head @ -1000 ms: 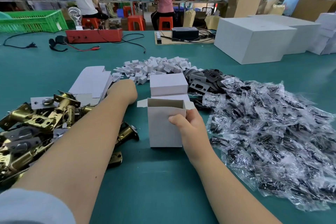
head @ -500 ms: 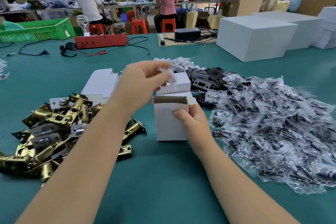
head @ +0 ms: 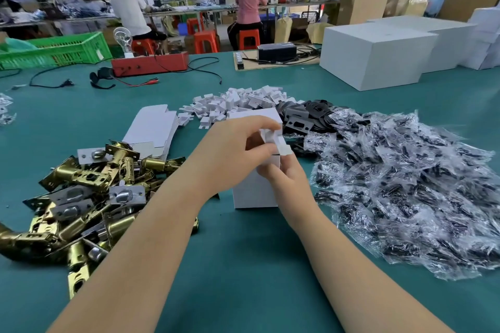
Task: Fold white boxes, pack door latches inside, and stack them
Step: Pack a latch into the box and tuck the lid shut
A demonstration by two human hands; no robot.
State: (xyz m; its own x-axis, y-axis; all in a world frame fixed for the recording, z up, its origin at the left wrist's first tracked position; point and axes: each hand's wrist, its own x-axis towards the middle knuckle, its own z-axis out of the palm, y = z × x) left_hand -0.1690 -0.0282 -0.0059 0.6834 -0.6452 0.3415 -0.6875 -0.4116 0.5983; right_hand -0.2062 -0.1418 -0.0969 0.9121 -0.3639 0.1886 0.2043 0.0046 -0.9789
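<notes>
A small white cardboard box (head: pixel 255 192) is stood upright on the teal table (head: pixel 243 265), long axis vertical, open end pointing up, right in the middle between the two piles. The top of it is mostly hidden behind the hands, so the flaps can't really be made out.

A small white folded cardboard insert (head: pixel 276 140) is pinched between thumb and fingers of the left hand (head: pixel 235 154), held just above the box mouth, tilted down toward the right. The right hand (head: pixel 286 176) is curled against the box's upper right edge, thumb on the front face, so the box is being gripped there, probably steadying it.

A heap of brass door latches (head: pixel 81 192) is piled to the left, lying every which way, with flat white box blanks (head: pixel 154 127) just behind it. Behind the box a closed white box (head: pixel 254 116) is parked, then a pile of little white inserts (head: pixel 238 103) and black strike plates (head: pixel 305 116). Off to the right, a big spread of clear plastic screw packets (head: pixel 405 184) is covering the table.
</notes>
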